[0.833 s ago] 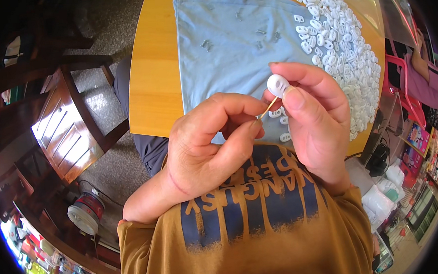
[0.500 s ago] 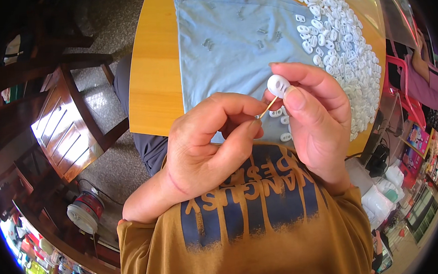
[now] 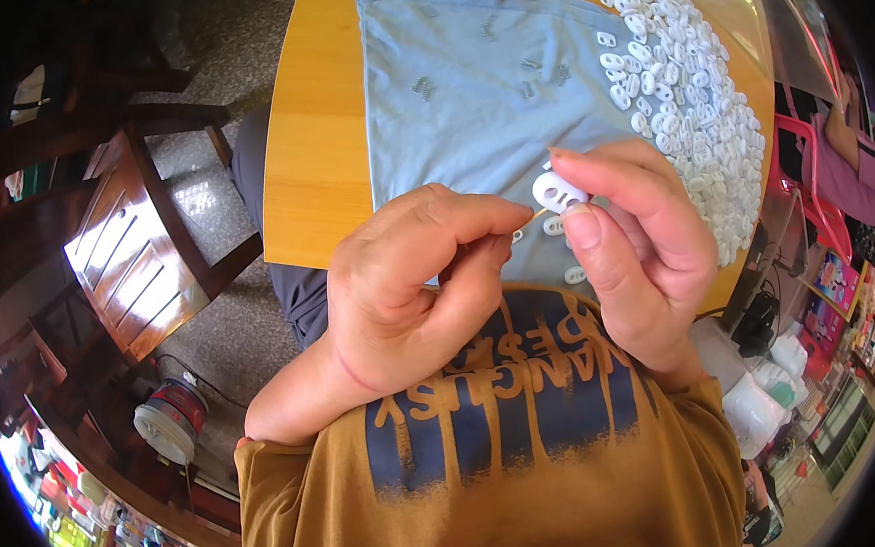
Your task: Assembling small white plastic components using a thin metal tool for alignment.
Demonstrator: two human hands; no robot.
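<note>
white plastic pieces point(image 3: 687, 98); pale blue cloth point(image 3: 466, 91); orange-yellow table point(image 3: 314, 131)

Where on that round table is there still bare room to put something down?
The bare wooden strip left of the blue cloth is free. The cloth's middle holds only a few small pieces. The right side is crowded with a heap of white plastic pieces, and both hands work at the near edge.

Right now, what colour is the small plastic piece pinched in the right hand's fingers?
White: the small oval plastic piece in the right hand, clearest in the head view.
</note>
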